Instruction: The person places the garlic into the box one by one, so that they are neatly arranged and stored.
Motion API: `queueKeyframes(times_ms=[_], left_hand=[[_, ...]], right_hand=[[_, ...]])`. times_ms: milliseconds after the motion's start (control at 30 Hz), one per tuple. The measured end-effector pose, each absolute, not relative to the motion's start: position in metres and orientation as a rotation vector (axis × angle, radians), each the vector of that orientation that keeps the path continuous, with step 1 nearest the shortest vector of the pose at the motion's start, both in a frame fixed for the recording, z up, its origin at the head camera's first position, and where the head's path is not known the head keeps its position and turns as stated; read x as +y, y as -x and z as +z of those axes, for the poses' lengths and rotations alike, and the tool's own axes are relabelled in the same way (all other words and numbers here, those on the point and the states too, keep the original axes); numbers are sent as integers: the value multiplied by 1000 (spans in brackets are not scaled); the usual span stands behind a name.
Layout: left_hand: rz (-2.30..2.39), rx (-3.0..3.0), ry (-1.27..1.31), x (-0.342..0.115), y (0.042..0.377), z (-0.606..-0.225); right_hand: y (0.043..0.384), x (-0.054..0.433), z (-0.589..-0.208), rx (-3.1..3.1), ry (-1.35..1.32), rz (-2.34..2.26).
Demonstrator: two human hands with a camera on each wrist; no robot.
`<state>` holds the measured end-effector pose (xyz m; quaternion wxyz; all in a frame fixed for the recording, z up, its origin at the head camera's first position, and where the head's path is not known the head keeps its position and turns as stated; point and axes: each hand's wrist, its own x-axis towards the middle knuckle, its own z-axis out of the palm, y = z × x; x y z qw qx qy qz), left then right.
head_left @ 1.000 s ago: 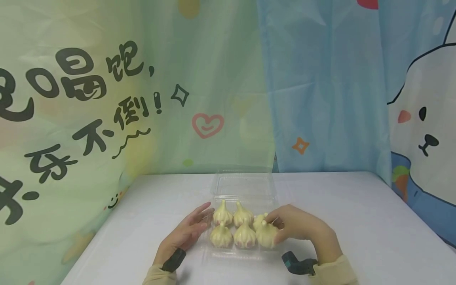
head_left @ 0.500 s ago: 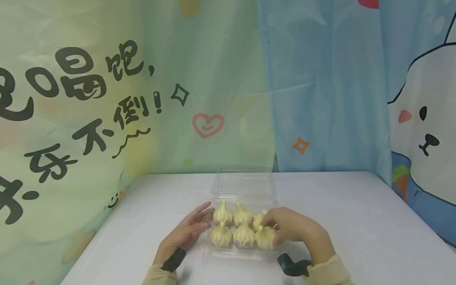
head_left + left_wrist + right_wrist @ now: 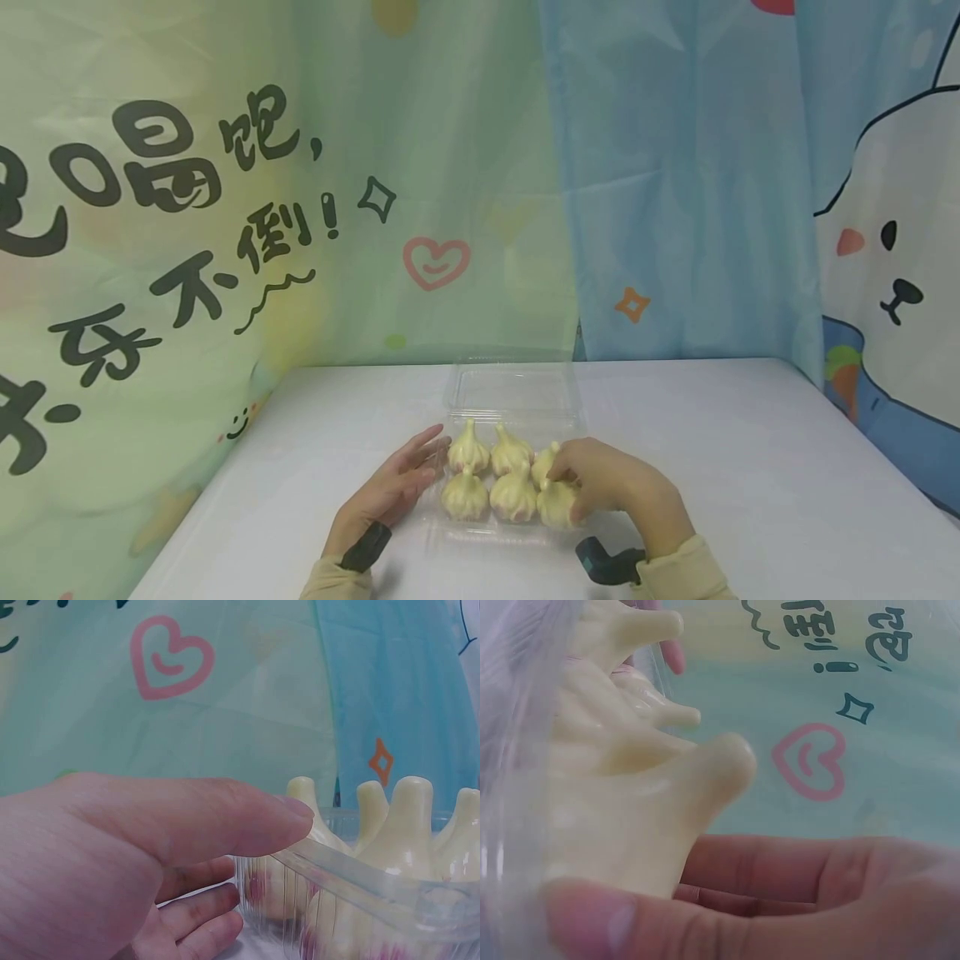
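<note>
Several pale garlic bulbs (image 3: 513,497) stand stems-up in two rows inside a clear plastic clamshell box (image 3: 487,537). My right hand (image 3: 618,483) reaches over the box's right end and grips the front right garlic bulb (image 3: 656,832) between thumb and fingers. Part of the bulb behind it (image 3: 543,463) is hidden by that hand. At the box's left side is my left hand (image 3: 393,492), its fingers fairly straight and holding no bulb. In the left wrist view its thumb (image 3: 225,817) lies at the rim, with the other fingers beside the outer wall.
The transparent lid (image 3: 513,392) is folded back flat behind the box. A white-covered table (image 3: 735,467) lies beneath, bounded at the back by printed curtains (image 3: 450,167). Each wrist wears a small black camera, such as the left one (image 3: 366,546).
My right hand has shifted slightly left and down, and the front right garlic bulb has moved a little left with it, nearer the middle bulb. The left hand stays still.
</note>
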<state>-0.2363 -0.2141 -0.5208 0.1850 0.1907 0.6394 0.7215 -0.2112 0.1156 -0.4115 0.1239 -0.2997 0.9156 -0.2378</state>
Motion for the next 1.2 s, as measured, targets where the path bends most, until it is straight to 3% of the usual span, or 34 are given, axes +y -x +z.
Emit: queueKeyframes(times_ms=[367,767,1200], left_hand=[[2045,1787,-552,-215,235,-521],[2040,1789,-572,-215,234,-519],[2050,1766,-603,-218,238,-524]], right_hand=[[207,109,-408,2701,588,-718],[212,111,-418,2718,807,-682],[214,136,-402,2599,696,-884]])
